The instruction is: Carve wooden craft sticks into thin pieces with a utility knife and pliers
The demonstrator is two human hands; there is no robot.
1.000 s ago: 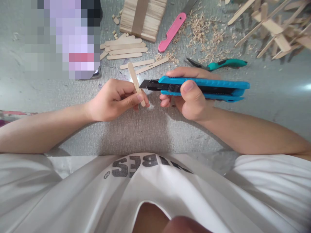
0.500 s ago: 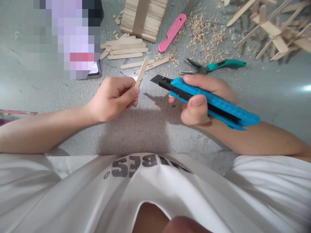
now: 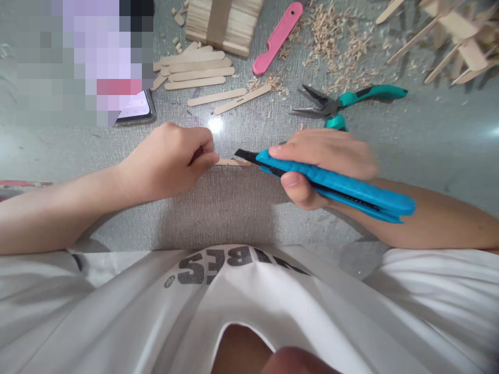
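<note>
The stick [image 3: 231,162] has swung sideways, pinched by the left hand [image 3: 169,156]; the right hand [image 3: 327,150] clasps the blue cutter [image 3: 351,189], perhaps touching the stick.

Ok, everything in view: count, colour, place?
Bundle: 1, tan, top
Stick pile: count unclear, tan, below bundle
Lone sticks: 2, tan, below pile
Held stick: 1, tan, centre
Knife: 1, blue, centre right
Pliers: 1, teal, above knife
Handle: 1, pink, top centre
Shavings: uncounted, tan, around handle
Bits: several, tan, left of bundle
Stick frame: 1, tan, top right
Phone: 1, dark rim, upper left
Strip: 1, red, left edge
Table: 1, grey, underneath
Shirt: 1, white, bottom
Left hand: 1, bare, holding stick
Right hand: 1, bare, holding knife
</note>
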